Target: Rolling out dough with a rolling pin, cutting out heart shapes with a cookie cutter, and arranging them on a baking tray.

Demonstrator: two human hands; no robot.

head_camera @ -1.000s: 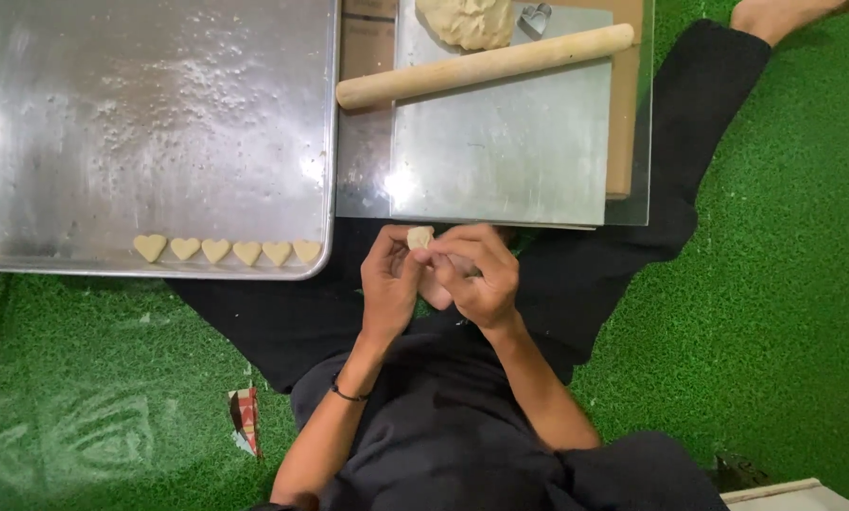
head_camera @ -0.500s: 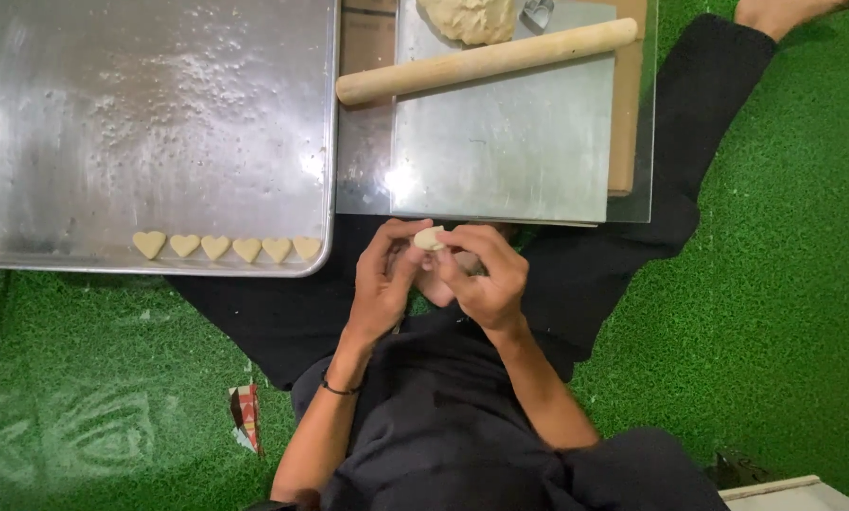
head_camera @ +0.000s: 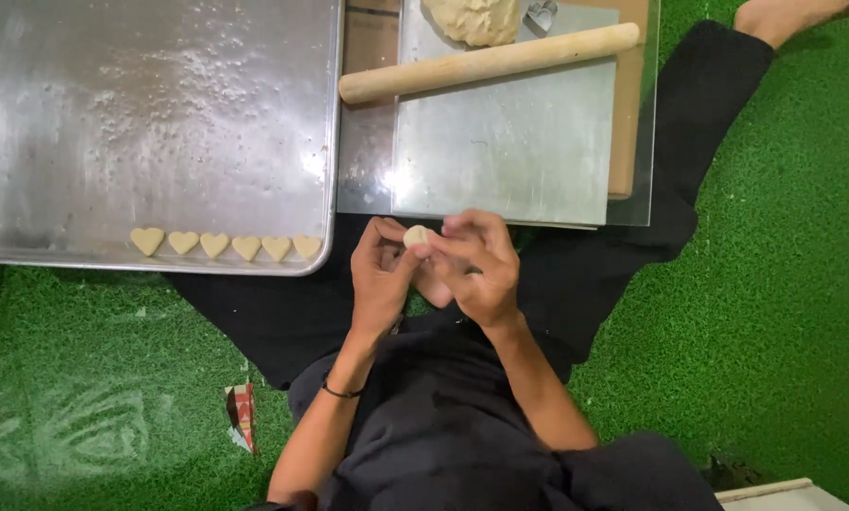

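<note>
Near: left hand (head_camera: 379, 279) and right hand (head_camera: 476, 270) meet over the lap, both grips pinching one small dough piece (head_camera: 416, 237) between fingertips. Against a second ago the piece looks rounder and sits slightly lower and further right; hands barely shifted, so shaping reads as under way, not finished. Mid: six heart-shaped pieces (head_camera: 226, 245) unchanged along the near edge of the metal tray (head_camera: 84, 114). Far: rolling pin (head_camera: 489, 61), dough lump (head_camera: 472, 19), heart cutter (head_camera: 541, 16) on the steel sheet (head_camera: 509, 151), untouched.

Green turf floor (head_camera: 774, 312), metal baking tray (head_camera: 84, 248), clear board (head_camera: 367, 180), paper scrap (head_camera: 242, 414)
</note>
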